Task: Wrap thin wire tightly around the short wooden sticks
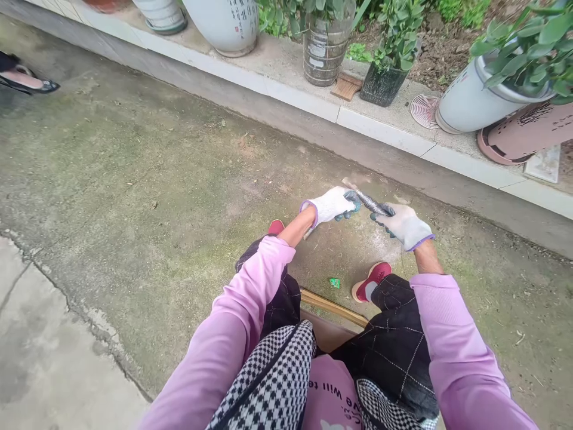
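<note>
Both my hands wear white work gloves with dark grey-blue coated fingers and purple cuffs. My right hand point(400, 224) is closed round one end of a silvery, ridged rod-like tool point(367, 201), which slants up and left to a paler, blurred tip. Just left of that tool is my left hand point(333, 205), its fingers curled in. A thin pale end point(307, 234) shows below the left wrist; whether it belongs to something in that hand is hidden. The two hands are apart, held out low over the ground in front of my knees.
A green wrapper point(334, 282) lies between my red shoes point(376, 278). Wooden bars point(333, 307) show between my legs. Ahead runs a low tiled ledge point(286, 98) with several potted plants. At the far left is another person's foot point(42, 85).
</note>
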{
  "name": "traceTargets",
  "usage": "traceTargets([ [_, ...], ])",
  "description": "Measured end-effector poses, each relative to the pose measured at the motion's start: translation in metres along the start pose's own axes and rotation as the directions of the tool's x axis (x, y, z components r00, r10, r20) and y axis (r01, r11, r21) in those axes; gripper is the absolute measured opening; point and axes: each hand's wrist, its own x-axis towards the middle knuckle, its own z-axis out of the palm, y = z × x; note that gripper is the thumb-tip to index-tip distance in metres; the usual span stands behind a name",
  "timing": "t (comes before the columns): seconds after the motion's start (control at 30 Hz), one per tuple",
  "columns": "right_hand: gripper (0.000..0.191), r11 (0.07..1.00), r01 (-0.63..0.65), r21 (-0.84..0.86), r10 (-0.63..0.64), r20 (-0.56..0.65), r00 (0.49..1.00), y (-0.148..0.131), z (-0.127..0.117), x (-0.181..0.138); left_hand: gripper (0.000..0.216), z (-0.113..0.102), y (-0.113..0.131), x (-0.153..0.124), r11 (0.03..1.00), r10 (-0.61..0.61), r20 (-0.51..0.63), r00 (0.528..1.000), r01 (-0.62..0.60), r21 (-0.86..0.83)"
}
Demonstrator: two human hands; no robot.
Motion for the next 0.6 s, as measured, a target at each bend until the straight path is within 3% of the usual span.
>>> traceTargets([
  [0.07,0.034,0.981,-0.068,0.180,0.071,-0.007,0.997,-0.009,-0.001,-0.004,0.017,0.003,0.005,-0.001,0.997,-0.005,-0.008,1.000,0.004,-0.076],
  [0.13,0.047,0.902,-0.107,0.418,0.090,0.061,0.994,-0.020,-0.001,-0.011,0.017,0.002,0.012,-0.004,0.993,-0.016,-0.003,1.000,0.016,-0.121],
  [0.27,0.062,0.735,-0.118,0.667,-0.047,0.224,0.973,-0.037,0.005,-0.028,0.011,-0.006,0.020,-0.010,0.979,-0.003,0.050,0.999,0.013,-0.202],
  [0.37,0.064,0.691,-0.102,0.715,-0.143,0.274,0.951,-0.040,0.009,-0.036,0.005,-0.011,0.020,-0.013,0.965,0.032,0.126,0.991,0.002,-0.261],
  [0.5,0.066,0.750,-0.083,0.656,-0.165,0.308,0.937,-0.041,0.013,-0.036,0.016,-0.008,0.018,-0.014,0.949,0.067,0.141,0.988,-0.020,-0.316],
  [0.6,0.061,0.840,-0.023,0.542,-0.080,0.166,0.983,-0.043,0.018,-0.028,0.018,-0.001,0.018,-0.010,0.950,0.037,0.044,0.998,-0.021,-0.311],
])
